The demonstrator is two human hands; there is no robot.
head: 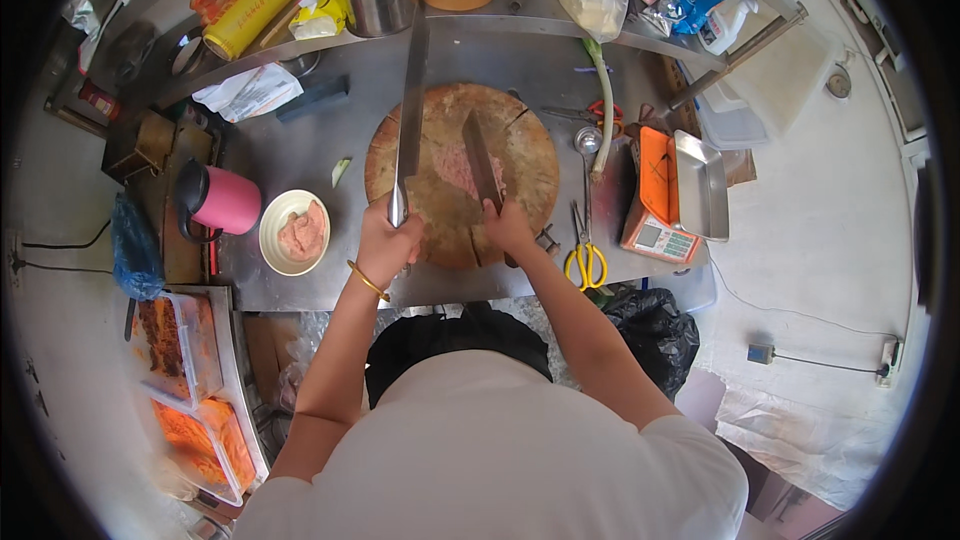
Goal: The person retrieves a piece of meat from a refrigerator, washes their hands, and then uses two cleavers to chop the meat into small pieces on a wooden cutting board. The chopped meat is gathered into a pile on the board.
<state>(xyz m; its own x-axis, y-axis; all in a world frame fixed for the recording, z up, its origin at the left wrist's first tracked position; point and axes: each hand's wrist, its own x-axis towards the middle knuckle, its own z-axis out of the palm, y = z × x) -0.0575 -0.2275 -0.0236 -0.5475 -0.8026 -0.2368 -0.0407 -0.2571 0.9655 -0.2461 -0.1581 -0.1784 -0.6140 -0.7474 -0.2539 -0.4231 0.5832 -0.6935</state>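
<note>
My left hand (387, 237) grips the metal handle of a long-bladed knife (409, 112), its blade raised above the left side of a round wooden chopping block (450, 240). In my right hand (510, 228) is a second knife, a cleaver (480, 153), whose blade is over the minced meat (454, 168) in the middle of the block. Part of the mince is hidden behind that blade. Left of the block, a cream bowl (271, 258) holds a lump of pale pink minced meat (303, 234).
A pink jug (232, 199) stands beside the bowl. Right of the block lie yellow-handled scissors (585, 266), a ladle (587, 141), a green onion (603, 104) and red-handled scissors (611, 118). Farther right is an orange scale (656, 232). A loaded metal shelf (517, 23) spans the back.
</note>
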